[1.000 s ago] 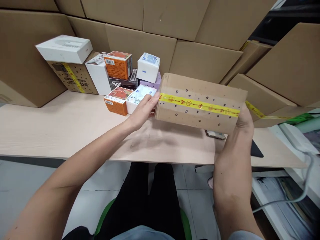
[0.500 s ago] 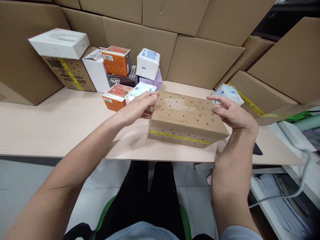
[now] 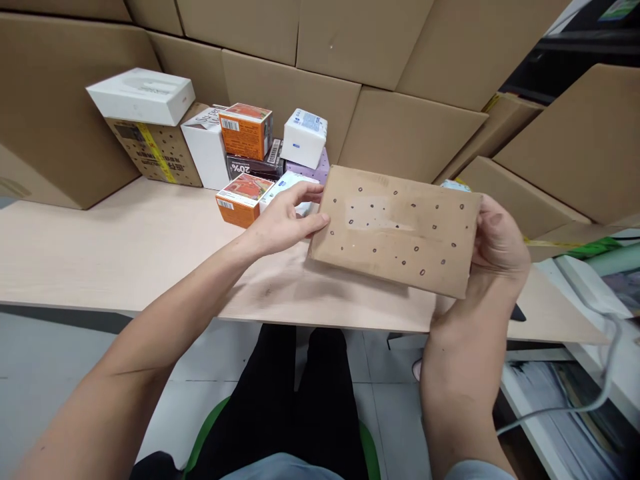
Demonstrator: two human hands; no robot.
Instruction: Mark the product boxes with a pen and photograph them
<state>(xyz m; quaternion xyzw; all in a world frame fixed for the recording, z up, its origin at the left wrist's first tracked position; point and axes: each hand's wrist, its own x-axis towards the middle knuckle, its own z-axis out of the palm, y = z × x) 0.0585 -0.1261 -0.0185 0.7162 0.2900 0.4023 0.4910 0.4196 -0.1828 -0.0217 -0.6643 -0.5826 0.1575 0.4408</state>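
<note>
Together, two hands hold one spotted box near two orange boxes.

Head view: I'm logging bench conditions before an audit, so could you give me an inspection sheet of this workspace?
Surface: pale wood-grain tabletop.
Job's things: dotted cardboard box, held above the tabletop.
Clutter: orange boxes, white tissue packs, flat white box atop a taped carton.
Hands: left hand grips the box's left end; right hand, its right end.
Cables: grey cable at lower right.
Surroundings: cardboard panels behind; tiled floor below.
</note>
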